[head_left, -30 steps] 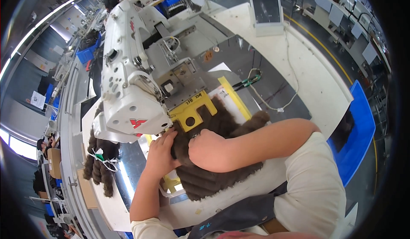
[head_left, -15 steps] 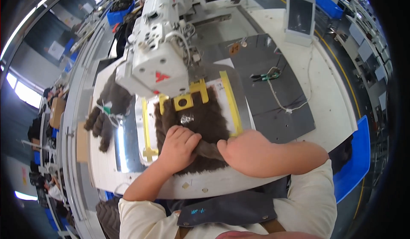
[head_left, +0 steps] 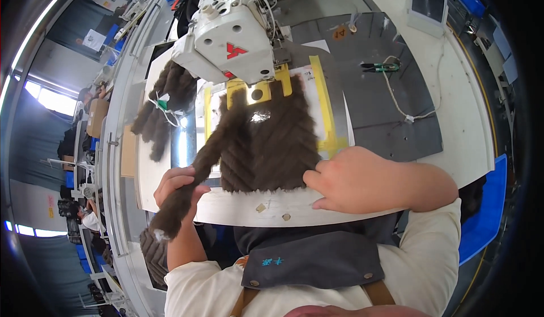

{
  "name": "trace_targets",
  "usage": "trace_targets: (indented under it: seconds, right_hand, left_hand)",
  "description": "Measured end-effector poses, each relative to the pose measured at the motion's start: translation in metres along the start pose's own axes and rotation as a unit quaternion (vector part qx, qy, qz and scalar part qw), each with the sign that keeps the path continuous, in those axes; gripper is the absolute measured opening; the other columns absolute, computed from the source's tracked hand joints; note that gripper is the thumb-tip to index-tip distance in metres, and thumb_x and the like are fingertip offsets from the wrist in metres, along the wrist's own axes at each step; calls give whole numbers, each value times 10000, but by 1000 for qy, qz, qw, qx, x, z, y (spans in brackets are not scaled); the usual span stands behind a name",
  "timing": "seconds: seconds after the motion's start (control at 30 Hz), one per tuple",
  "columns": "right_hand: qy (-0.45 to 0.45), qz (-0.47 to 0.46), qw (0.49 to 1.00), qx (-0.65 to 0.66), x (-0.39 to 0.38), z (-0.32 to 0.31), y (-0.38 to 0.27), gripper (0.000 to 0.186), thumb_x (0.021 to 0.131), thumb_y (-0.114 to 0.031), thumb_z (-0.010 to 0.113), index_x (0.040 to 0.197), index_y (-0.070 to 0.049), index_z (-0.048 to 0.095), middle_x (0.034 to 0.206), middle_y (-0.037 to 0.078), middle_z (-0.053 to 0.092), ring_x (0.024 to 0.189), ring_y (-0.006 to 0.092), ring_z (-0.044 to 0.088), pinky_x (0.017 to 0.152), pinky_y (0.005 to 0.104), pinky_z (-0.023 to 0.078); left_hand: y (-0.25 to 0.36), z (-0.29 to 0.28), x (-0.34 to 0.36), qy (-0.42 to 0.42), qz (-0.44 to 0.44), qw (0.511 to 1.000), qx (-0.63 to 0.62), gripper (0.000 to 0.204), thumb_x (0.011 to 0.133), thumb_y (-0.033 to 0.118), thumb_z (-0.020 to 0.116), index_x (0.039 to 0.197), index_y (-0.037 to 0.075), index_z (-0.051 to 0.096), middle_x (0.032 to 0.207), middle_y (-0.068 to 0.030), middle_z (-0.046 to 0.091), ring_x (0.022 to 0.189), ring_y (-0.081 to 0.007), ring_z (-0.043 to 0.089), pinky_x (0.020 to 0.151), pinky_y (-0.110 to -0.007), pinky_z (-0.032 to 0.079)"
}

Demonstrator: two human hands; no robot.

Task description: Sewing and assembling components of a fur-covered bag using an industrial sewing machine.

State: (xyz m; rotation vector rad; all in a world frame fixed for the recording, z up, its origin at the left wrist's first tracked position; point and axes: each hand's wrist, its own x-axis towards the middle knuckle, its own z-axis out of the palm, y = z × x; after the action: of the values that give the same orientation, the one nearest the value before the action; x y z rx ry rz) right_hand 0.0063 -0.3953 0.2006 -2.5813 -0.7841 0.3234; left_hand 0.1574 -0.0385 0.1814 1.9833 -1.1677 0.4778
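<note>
A dark brown fur panel with slanting ridges lies on the white and yellow-taped template beneath the sewing machine head. From under the yellow clamp plate a narrow fur strip slants down to the left, away from the panel. My left hand is closed round that strip near its pale loose end. At the panel's lower right corner, my right hand has its fingers curled, with the fingertips on the fur edge.
More brown fur pieces with a green and white tie lie left of the machine. Green-handled thread snips on a cord rest on the dark plate. A screen stands at the far right; a blue bin is beside the table.
My left hand has moved left and down, drawing the fur strip off the panel to the left. My right hand has stayed near the panel's lower right corner. The whole view has shifted.
</note>
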Motion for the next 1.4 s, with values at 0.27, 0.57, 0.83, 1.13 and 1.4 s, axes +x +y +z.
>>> trace_targets:
  seconds: [0.27,0.57,0.83,1.13,1.4]
  right_hand:
    - [-50,29,998,21,16,9,-1,388,967,-361,697,945,11,588,824,172,674,799,401,696,687,489,557]
    - [-89,42,995,24,27,17,3,386,967,-375,690,985,2,609,854,168,682,844,402,700,712,498,556]
    - [-101,23,994,47,36,23,1,376,970,-386,678,1016,-18,622,922,157,695,918,384,698,754,495,551]
    - [-99,23,809,579,63,59,-7,493,1109,-458,480,1001,-22,682,897,26,702,805,121,680,654,300,522]
    - [-121,126,781,600,59,79,4,387,1051,-334,587,831,-28,674,730,57,686,687,123,682,590,301,488]
  left_hand:
    - [6,-9,-9,-7,100,995,20,454,663,390,927,897,45,747,824,-84,719,756,-234,719,660,-302,576]
    - [19,-23,-7,-2,141,989,-53,521,554,441,975,837,72,738,727,-12,642,615,-160,587,529,-263,448]
    - [43,-16,7,-80,221,971,-41,559,623,498,931,796,26,685,619,8,482,520,-175,492,468,-296,337]
    - [77,57,25,-86,399,913,13,298,777,201,829,681,48,591,614,33,420,500,-94,396,451,-252,281]
    - [69,92,34,-174,422,889,-42,291,754,309,767,740,68,604,693,-4,485,591,-153,481,511,-267,361]
